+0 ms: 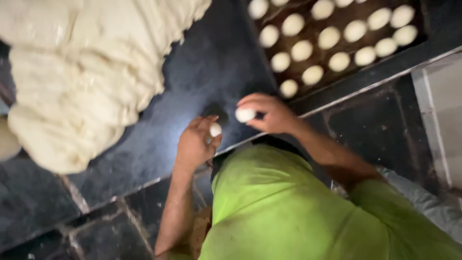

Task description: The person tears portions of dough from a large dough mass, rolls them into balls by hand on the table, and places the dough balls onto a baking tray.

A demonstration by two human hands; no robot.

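A: What is in the hands?

B: Each one has a little ball of dough. The right hand (272, 113) has the bigger dough ball (245, 114). Its fingers are curled around the ball, which pokes out at the fingertips.

A: And the other hand?

B: The left hand (195, 142) has the small dough ball (215, 129). The thumb and fingers pinch it, and the rest of the hand is bent in.

A: Where are the balls?

B: Both are just over the near edge of the dark worktop (192, 86), close to the middle of that edge. The two hands are near each other but not touching.

A: What else is on the worktop?

B: A very big lump of dough (82, 72) fills the left side, up to the far left corner. It is soft and folded. It sits well apart from the hands.

A: And on the right?

B: A brown tray (337, 21) lies at the far right corner. Many round dough balls (301, 50) sit on it in rows, each a bit apart from the next.

A: What is the person wearing?

B: A bright green shirt (288, 207). Under it you can see a dark tiled floor (375, 120).
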